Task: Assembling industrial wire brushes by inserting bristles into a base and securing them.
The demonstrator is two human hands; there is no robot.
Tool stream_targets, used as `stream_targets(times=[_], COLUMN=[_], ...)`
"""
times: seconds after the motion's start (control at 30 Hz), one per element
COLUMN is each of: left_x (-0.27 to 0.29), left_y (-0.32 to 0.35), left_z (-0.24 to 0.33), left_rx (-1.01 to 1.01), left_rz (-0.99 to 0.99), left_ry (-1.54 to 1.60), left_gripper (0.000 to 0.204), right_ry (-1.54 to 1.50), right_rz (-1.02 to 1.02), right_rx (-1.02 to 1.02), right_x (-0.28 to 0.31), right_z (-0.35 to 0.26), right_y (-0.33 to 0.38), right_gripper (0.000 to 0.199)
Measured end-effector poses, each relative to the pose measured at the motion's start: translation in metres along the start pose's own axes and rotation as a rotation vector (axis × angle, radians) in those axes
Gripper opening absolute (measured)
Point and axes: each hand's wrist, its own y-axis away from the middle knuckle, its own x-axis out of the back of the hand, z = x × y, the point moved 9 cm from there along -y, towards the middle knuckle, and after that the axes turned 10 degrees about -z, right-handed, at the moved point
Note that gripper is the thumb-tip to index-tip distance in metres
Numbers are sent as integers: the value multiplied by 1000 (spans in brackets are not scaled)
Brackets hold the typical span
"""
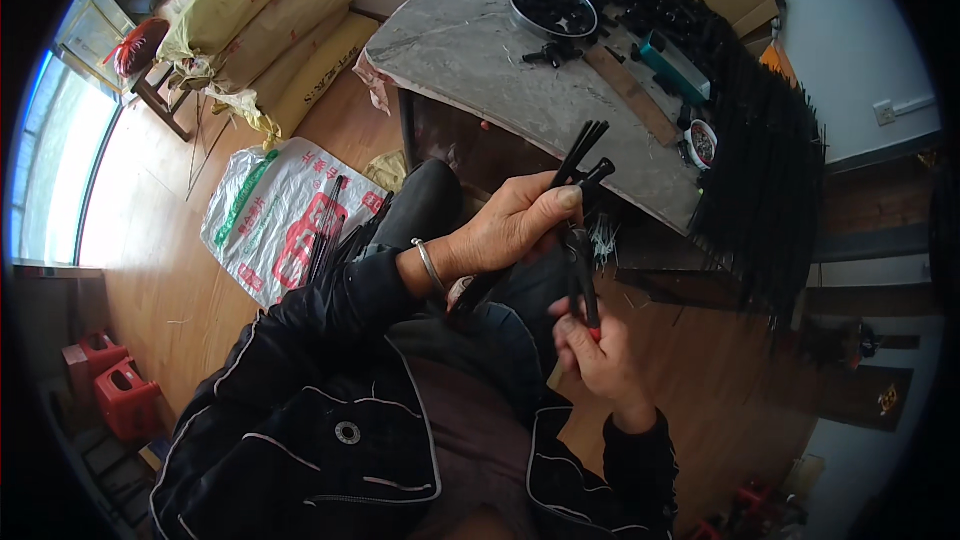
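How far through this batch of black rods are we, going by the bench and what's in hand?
Looks done, as a guess: a large heap of black rods lies along the bench. In hand: the left hand clasps a few black rods, and the right hand holds a red-handled tool against them. Possibly left: loose black parts in the round tray.

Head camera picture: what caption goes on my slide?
Left hand grips black rods; right hand holds pliers beside a grey table.

Sunlit wooden floor (170, 270), grey worktable (470, 50)
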Motion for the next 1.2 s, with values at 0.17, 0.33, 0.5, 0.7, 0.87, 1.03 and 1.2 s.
stream_targets(times=[0.17, 0.33, 0.5, 0.7, 0.87, 1.03, 1.2], left_x=[-5, -4, -4, -4, -5, 6, 48], left_y=[-4, -10, -11, -12, -15, -26, -44], left_z=[-1, -4, -7, -9, -7, -12, -39], left_rx=[38, 51, 68, 89, 85, -2, 34], left_rz=[-69, -69, -88, -115, -137, 52, 215], left_ry=[-28, -44, -4, 20, -22, -54, -77], left_gripper=[49, 59, 58, 60, 62, 51, 49], right_ry=[-1024, -673, -623, -617, -924, -913, 495], right_rz=[-593, -326, -421, -395, -469, -419, 258], right_rx=[-118, -169, -196, -162, -229, -238, 157], right_x=[-53, -28, -28, -34, -57, -47, 44], right_z=[6, -13, 2, 4, 10, -2, -20], right_y=[8, 0, 3, -1, 5, -3, -32], right_gripper=[37, 45, 44, 36, 36, 28, 15])
